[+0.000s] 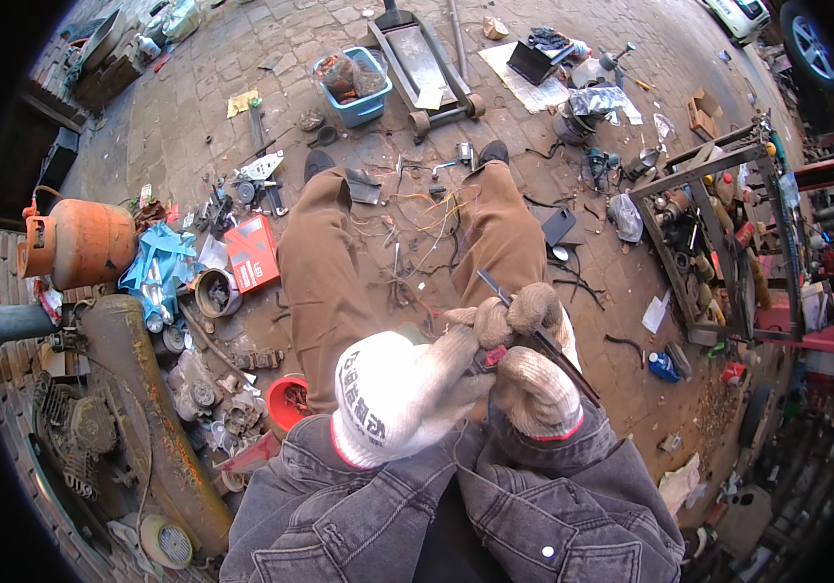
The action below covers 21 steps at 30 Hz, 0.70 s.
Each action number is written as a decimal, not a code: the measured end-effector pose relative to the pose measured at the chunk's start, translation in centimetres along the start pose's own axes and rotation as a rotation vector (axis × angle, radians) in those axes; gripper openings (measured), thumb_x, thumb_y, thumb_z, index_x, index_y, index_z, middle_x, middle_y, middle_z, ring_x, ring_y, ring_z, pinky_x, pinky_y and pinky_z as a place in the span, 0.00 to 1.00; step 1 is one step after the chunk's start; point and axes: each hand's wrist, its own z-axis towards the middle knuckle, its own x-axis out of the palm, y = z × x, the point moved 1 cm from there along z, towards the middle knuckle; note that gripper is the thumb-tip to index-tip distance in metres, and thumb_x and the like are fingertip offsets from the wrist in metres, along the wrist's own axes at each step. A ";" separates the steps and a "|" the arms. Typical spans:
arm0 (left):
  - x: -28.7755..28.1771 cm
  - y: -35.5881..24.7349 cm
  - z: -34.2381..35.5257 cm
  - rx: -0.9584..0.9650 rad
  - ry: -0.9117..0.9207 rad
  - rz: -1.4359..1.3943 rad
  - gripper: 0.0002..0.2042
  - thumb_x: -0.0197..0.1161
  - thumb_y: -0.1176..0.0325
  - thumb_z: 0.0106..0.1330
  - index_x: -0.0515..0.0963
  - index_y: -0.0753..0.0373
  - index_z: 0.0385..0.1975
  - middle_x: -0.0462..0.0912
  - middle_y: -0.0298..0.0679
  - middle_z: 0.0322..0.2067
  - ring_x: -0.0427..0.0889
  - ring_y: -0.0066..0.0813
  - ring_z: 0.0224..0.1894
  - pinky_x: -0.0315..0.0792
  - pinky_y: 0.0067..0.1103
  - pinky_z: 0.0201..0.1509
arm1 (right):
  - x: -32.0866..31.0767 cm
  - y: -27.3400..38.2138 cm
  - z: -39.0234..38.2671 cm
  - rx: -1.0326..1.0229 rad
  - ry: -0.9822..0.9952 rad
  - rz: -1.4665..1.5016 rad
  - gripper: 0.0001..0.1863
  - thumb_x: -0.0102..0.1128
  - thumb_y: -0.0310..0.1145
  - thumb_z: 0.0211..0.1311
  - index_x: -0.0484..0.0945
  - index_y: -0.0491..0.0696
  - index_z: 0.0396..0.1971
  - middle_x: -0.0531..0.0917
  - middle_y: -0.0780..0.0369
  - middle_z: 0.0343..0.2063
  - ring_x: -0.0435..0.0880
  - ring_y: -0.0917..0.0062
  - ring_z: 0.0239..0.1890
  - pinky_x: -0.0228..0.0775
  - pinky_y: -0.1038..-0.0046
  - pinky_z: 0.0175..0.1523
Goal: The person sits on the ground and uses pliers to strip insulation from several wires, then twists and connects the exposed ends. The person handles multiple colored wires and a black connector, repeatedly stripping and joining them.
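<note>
Both hands wear off-white knitted work gloves and meet in front of my lap. A long, thin dark strip (569, 367) runs slantwise through the gloved fingers, its far tip sticking out beyond them. My right hand (536, 374) is closed, with its fingers curled round this strip. Dark printing marks the back of the glove on my left hand (412, 384), whose fingers are bent together against the right one. Between the two gloves shows a small piece, dark with a pinkish-red part (492, 358); the left fingers close on it. Its kind is mostly hidden.
Loose wires (427, 228) lie between my feet. Leftward are a red box (253, 255), an orange gas cylinder (91, 243) and a red bucket (281, 400). Ahead stand a blue bin (364, 109) and a floor jack (422, 68). A metal frame (675, 248) holding parts is at right.
</note>
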 end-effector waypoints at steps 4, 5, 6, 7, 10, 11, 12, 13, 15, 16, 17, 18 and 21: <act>-0.3 -0.3 0.1 -0.089 0.045 -0.028 0.19 0.75 0.71 0.50 0.82 0.62 0.45 0.83 0.39 0.22 0.82 0.41 0.21 0.73 0.30 0.26 | 0.0 0.3 0.4 -0.247 0.004 -0.286 0.25 0.61 0.41 0.66 0.69 0.43 0.56 0.79 0.55 0.46 0.81 0.73 0.37 0.73 0.65 0.43; -0.4 -0.4 0.2 -0.107 0.052 -0.017 0.19 0.75 0.71 0.50 0.82 0.62 0.44 0.83 0.40 0.22 0.82 0.41 0.22 0.73 0.30 0.27 | 0.1 0.7 0.2 -0.271 -0.070 -0.341 0.31 0.57 0.53 0.66 0.70 0.42 0.55 0.78 0.56 0.45 0.80 0.70 0.40 0.69 0.57 0.54; -0.5 -0.5 0.2 -0.125 0.058 -0.006 0.18 0.74 0.70 0.51 0.82 0.61 0.44 0.83 0.40 0.23 0.82 0.41 0.22 0.74 0.29 0.27 | 0.1 1.0 0.2 -0.334 -0.063 -0.307 0.32 0.55 0.57 0.67 0.71 0.41 0.53 0.78 0.56 0.44 0.80 0.68 0.42 0.68 0.54 0.57; -0.6 -0.5 0.3 -0.154 0.076 0.002 0.17 0.74 0.70 0.51 0.82 0.61 0.43 0.83 0.40 0.23 0.83 0.41 0.23 0.74 0.29 0.28 | 0.0 1.5 0.2 -0.405 -0.072 -0.449 0.34 0.52 0.61 0.68 0.73 0.40 0.51 0.78 0.56 0.42 0.80 0.66 0.43 0.68 0.51 0.60; -0.6 -0.5 0.5 -0.207 0.130 0.047 0.16 0.73 0.69 0.52 0.82 0.59 0.42 0.83 0.41 0.22 0.82 0.43 0.22 0.73 0.30 0.27 | -0.3 3.0 0.6 -0.574 0.083 -0.670 0.33 0.53 0.60 0.70 0.79 0.39 0.45 0.81 0.55 0.40 0.80 0.64 0.42 0.70 0.55 0.56; -0.6 -0.5 0.6 -0.184 0.109 0.067 0.15 0.72 0.69 0.53 0.82 0.59 0.42 0.82 0.41 0.22 0.81 0.44 0.22 0.73 0.30 0.27 | -0.5 3.4 0.8 -0.634 0.149 -0.803 0.30 0.56 0.56 0.70 0.81 0.39 0.44 0.83 0.55 0.42 0.80 0.65 0.39 0.71 0.61 0.51; -0.5 -0.5 0.6 -0.174 0.088 0.076 0.15 0.72 0.68 0.53 0.82 0.58 0.42 0.82 0.42 0.22 0.81 0.44 0.22 0.73 0.30 0.27 | -0.4 3.6 0.7 -0.660 0.211 -0.858 0.24 0.57 0.49 0.68 0.81 0.39 0.44 0.83 0.55 0.41 0.80 0.65 0.39 0.72 0.62 0.50; -0.5 -0.6 0.6 -0.163 0.066 0.086 0.15 0.71 0.68 0.54 0.82 0.58 0.42 0.81 0.42 0.21 0.81 0.45 0.22 0.73 0.30 0.27 | -0.5 3.7 0.7 -0.590 0.296 -0.782 0.19 0.59 0.42 0.66 0.80 0.39 0.44 0.83 0.55 0.40 0.80 0.65 0.39 0.72 0.63 0.49; -0.4 -0.6 0.5 -0.194 0.110 0.104 0.14 0.71 0.67 0.55 0.82 0.57 0.42 0.81 0.42 0.21 0.81 0.45 0.22 0.73 0.30 0.27 | -0.4 3.5 0.2 -0.501 0.242 -0.676 0.15 0.62 0.31 0.60 0.80 0.38 0.44 0.82 0.54 0.38 0.81 0.64 0.39 0.73 0.63 0.46; -0.4 -0.6 0.5 -0.217 0.134 0.115 0.14 0.71 0.67 0.56 0.82 0.56 0.42 0.81 0.42 0.20 0.81 0.44 0.22 0.73 0.30 0.26 | -0.3 3.4 -0.1 -0.494 0.165 -0.713 0.16 0.64 0.29 0.57 0.79 0.38 0.45 0.82 0.53 0.38 0.81 0.64 0.39 0.73 0.64 0.45; -0.4 -0.6 0.4 -0.204 0.126 0.121 0.13 0.70 0.67 0.56 0.82 0.56 0.42 0.80 0.42 0.20 0.81 0.44 0.22 0.73 0.30 0.26 | -0.3 3.3 -0.3 -0.476 0.146 -0.773 0.18 0.66 0.27 0.55 0.79 0.38 0.45 0.82 0.53 0.38 0.81 0.64 0.39 0.73 0.64 0.45; -0.4 -0.6 0.4 -0.199 0.120 0.129 0.13 0.70 0.66 0.57 0.82 0.56 0.42 0.80 0.42 0.20 0.81 0.44 0.22 0.73 0.30 0.26 | -0.3 3.3 -0.5 -0.450 0.138 -0.795 0.19 0.67 0.26 0.53 0.78 0.38 0.46 0.82 0.53 0.38 0.81 0.64 0.39 0.73 0.63 0.44; -0.3 -0.5 0.5 -0.194 0.100 0.115 0.12 0.69 0.66 0.57 0.82 0.56 0.41 0.80 0.41 0.20 0.81 0.43 0.21 0.72 0.30 0.26 | -0.5 3.6 -0.6 -0.386 0.154 -0.784 0.21 0.70 0.25 0.50 0.78 0.38 0.46 0.82 0.53 0.36 0.81 0.63 0.37 0.74 0.63 0.42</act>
